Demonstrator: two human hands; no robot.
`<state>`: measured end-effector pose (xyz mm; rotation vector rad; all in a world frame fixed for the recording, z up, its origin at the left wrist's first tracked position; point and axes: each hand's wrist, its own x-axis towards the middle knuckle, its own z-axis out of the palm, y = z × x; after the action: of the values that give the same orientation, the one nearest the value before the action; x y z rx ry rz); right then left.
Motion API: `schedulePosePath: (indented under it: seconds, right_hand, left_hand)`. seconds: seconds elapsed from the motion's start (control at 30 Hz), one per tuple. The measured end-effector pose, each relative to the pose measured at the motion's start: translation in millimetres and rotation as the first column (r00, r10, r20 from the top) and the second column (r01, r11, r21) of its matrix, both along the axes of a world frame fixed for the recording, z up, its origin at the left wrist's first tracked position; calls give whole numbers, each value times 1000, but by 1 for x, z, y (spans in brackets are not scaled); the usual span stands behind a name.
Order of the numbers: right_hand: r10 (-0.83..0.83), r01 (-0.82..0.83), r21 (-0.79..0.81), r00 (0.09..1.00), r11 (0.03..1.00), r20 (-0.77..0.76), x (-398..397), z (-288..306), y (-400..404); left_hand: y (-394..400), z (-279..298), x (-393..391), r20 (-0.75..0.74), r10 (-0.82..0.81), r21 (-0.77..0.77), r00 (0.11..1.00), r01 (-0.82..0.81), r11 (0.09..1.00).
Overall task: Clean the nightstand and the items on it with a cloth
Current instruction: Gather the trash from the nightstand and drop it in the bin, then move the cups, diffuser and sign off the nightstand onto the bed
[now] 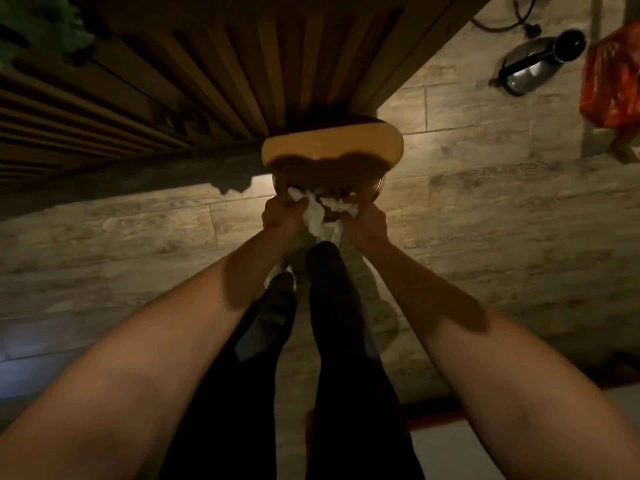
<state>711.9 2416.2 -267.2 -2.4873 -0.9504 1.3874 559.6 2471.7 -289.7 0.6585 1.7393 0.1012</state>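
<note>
Nightstand (332, 143): a small round wooden top seen from directly above, standing at 12 o'clock from the person's feet, against a slatted wooden panel (173, 98). Its far half is lit; the near half lies in deep shadow. No items can be made out on the top. Beneath the near rim, a lower ring or shelf (379, 188) shows partly at 4 o'clock from the top's centre; what it is cannot be told.

Cloth (317, 216): white, crumpled, stretched between both hands just below the near rim, at 6 o'clock from the top. The left hand (282, 216) has fingers curled round the cloth's left end; the right hand (363, 223) pinches its right end. Whether the cloth touches the rim cannot be told.

Judgement of step: the cloth appears to be readied or drawn along the near edge; how much of the cleaning is done cannot be read from the surface.

Risks:
1. The shadow cast over the near half hides dust, so patches may be missed.
2. The top looks narrow on its support; hard pressing at the 6 o'clock edge could tip or shift it.
3. A bunched cloth wipes with little surface; it may smear rather than lift dirt.
4. A kettle (533, 67) and cable (498, 24) on the floor at 2 o'clock, well apart, could trip a backward or sideways step.
</note>
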Motion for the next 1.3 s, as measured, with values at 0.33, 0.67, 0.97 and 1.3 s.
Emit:
schedulePosePath:
  seconds: [0.33,0.67,0.97,1.3]
  right_hand:
    - [118,-119,-35,992,992,-32,11,-35,20]
    - [276,-282,-158,959,946,-60,-3,57,28]
    - [359,-358,-46,932,933,36,-34,186,73]
    - [565,-607,264,794,749,223,-70,342,130]
  left_hand:
    - [16,-33,7,-48,-179,-57,983,176,983]
    - [0,62,-41,-77,-171,5,982,171,985]
    - [27,203,-76,-222,-406,240,887,453,859]
    - [49,362,-89,-307,-339,570,889,457,683]
